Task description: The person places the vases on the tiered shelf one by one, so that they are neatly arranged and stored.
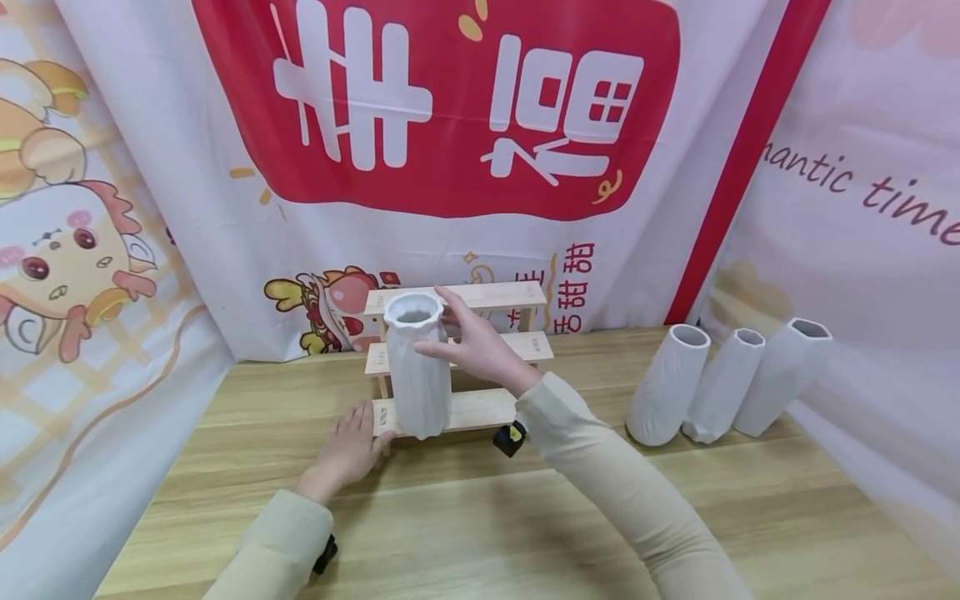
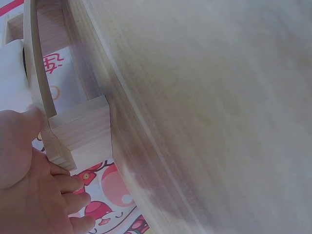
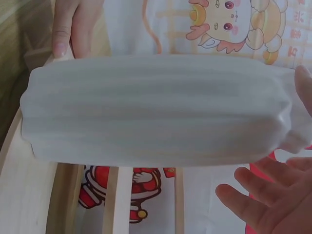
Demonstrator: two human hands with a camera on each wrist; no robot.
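Note:
A tall white ribbed vase (image 1: 420, 379) with a scalloped rim stands upright on the lowest plank of a three-tier wooden display rack (image 1: 480, 408). My right hand (image 1: 480, 342) is at the vase's neck, thumb across the front and index finger behind the rim. In the right wrist view, the other fingers (image 3: 243, 204) spread loosely apart from the vase wall. My left hand (image 1: 348, 450) holds the left end of the lowest plank (image 2: 44, 92), its thumb on the plank close to the vase base and its fingers around the end.
Three white vases stand together at the right of the wooden table (image 1: 450, 517): a round-mouthed one (image 1: 667, 383), a narrow faceted one (image 1: 726, 387) and an angular one (image 1: 783, 379). Printed cloth (image 1: 637, 275) hangs behind the rack and at both sides.

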